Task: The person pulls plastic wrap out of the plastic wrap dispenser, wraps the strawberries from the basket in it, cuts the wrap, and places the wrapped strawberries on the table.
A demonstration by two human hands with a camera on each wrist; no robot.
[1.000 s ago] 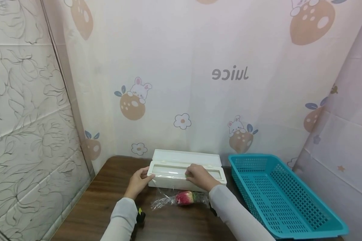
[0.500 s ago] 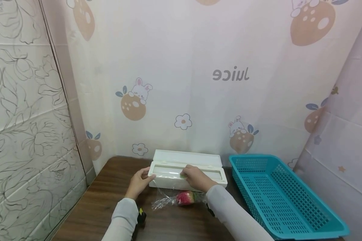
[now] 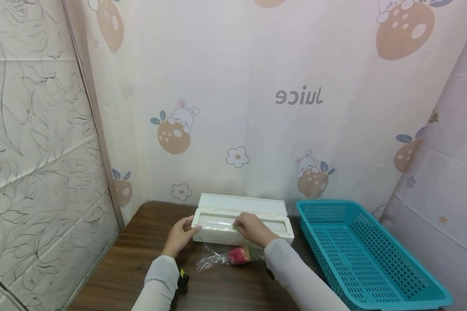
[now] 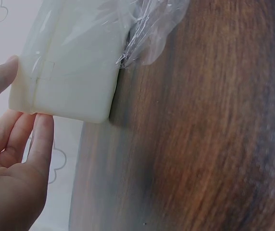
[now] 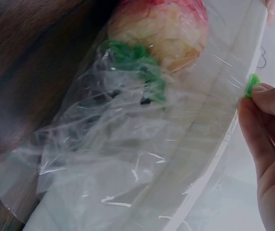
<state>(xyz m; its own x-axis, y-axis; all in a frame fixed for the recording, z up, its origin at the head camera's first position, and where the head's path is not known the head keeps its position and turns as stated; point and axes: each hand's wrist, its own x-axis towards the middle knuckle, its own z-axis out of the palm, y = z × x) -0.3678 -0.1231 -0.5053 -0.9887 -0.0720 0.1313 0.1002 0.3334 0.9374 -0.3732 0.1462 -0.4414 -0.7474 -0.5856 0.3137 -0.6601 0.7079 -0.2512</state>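
On my head feed, the left hand (image 3: 180,238) grips the left end of a white box (image 3: 219,236) with its lid raised, the right hand (image 3: 254,230) works at its front rim, and a film-wrapped red-and-yellow item (image 3: 239,255) lies just in front on the brown surface (image 3: 128,263), left of a teal basket (image 3: 437,299). My left wrist feed shows thumb and fingers holding the box's corner, clear film (image 4: 159,31) over it. On my right wrist feed, thumb and fingertips pinch a green tab (image 5: 252,85) at the rim.
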